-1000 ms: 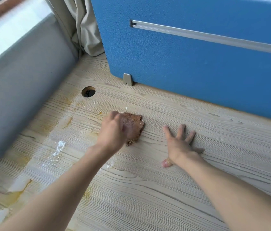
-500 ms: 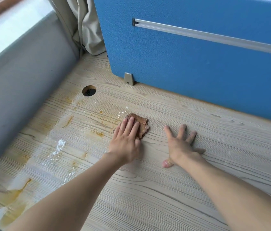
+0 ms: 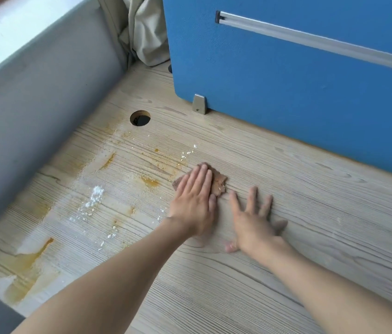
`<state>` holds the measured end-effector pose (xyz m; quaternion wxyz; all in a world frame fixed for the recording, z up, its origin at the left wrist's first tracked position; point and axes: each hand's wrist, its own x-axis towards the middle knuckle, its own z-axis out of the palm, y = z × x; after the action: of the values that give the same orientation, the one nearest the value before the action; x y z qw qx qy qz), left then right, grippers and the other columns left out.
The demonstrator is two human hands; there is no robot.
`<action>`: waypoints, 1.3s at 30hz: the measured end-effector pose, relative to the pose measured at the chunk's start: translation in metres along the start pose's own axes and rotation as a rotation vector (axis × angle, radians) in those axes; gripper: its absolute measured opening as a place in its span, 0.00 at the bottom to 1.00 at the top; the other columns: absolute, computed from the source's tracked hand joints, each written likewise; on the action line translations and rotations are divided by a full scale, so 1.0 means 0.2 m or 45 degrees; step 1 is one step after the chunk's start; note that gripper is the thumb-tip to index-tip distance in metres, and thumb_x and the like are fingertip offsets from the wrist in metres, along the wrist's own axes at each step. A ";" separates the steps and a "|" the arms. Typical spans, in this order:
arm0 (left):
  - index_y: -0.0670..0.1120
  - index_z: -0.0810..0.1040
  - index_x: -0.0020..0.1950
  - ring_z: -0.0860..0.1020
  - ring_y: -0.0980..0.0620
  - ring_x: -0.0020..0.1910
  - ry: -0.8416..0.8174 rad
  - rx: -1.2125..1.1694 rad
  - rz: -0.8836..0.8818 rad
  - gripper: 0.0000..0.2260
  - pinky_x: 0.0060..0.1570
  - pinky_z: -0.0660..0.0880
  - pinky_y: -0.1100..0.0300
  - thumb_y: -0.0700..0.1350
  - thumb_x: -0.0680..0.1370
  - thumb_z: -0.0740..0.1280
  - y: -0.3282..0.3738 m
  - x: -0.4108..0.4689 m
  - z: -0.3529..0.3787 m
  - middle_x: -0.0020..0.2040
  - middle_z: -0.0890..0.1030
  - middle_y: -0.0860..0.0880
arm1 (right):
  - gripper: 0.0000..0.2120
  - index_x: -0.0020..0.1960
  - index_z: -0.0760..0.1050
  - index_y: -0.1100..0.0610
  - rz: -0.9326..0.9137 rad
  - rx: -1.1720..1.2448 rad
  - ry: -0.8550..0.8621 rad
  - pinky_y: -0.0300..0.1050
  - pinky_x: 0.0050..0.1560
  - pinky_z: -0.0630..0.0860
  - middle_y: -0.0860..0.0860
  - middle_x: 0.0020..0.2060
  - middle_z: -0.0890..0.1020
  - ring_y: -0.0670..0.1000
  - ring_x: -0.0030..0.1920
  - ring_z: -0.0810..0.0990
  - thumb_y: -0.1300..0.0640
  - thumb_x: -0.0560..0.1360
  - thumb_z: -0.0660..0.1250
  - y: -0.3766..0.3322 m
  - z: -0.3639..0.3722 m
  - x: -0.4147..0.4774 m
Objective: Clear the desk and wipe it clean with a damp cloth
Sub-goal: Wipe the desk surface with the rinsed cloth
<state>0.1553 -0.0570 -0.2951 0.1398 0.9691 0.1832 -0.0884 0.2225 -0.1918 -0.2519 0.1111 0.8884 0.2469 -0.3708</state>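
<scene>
**Pressure and overlap across the stained patch**

The left hand (image 3: 193, 203) lies flat on the brown cloth (image 3: 219, 182), fingers straight and close together, pressing it onto the surface (image 3: 310, 213). Only the cloth's far corner shows past the fingertips. The right hand (image 3: 252, 220) rests just beside it, palm down with fingers spread on bare wood, holding nothing and probably acting as a brace.

The cloth sits at the right edge of the mess. Orange stains (image 3: 150, 182) and white crumbs (image 3: 96, 195) spread to its left, toward the grey side panel (image 3: 33, 104) and the cable hole (image 3: 140, 118).

Good wiping here likely means firm, even palm pressure and overlapping strokes along the wood grain. Loose crumbs are best gathered first, drawn away from the hole. The dried-looking streaks may need repeated passes. The cloth looks small and already soiled, so refolding it to a cleaner face should avoid smearing.
</scene>
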 end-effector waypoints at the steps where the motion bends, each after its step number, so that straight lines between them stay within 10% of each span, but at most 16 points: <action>1: 0.45 0.39 0.81 0.34 0.52 0.78 0.015 -0.026 -0.067 0.31 0.76 0.32 0.55 0.57 0.80 0.37 -0.01 0.03 -0.02 0.81 0.37 0.49 | 0.64 0.77 0.28 0.41 0.004 -0.005 0.000 0.81 0.65 0.57 0.58 0.75 0.25 0.70 0.76 0.31 0.38 0.66 0.78 -0.01 0.00 0.00; 23: 0.50 0.40 0.82 0.34 0.53 0.79 0.014 -0.102 -0.226 0.28 0.76 0.33 0.55 0.58 0.83 0.39 0.06 -0.16 0.03 0.81 0.38 0.52 | 0.54 0.79 0.42 0.40 -0.186 -0.005 0.123 0.75 0.69 0.57 0.53 0.80 0.37 0.63 0.79 0.37 0.37 0.68 0.76 0.03 0.04 -0.11; 39: 0.48 0.38 0.81 0.32 0.52 0.78 0.036 -0.128 -0.319 0.28 0.75 0.30 0.54 0.57 0.83 0.39 0.10 -0.29 0.06 0.79 0.34 0.51 | 0.59 0.78 0.33 0.38 -0.213 -0.198 -0.002 0.83 0.65 0.55 0.56 0.77 0.28 0.67 0.77 0.30 0.42 0.69 0.77 -0.04 0.15 -0.19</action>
<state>0.1075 -0.0969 -0.2881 0.1735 0.9315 0.3089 -0.0823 0.1779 -0.2094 -0.2459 0.1487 0.8531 0.3481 -0.3591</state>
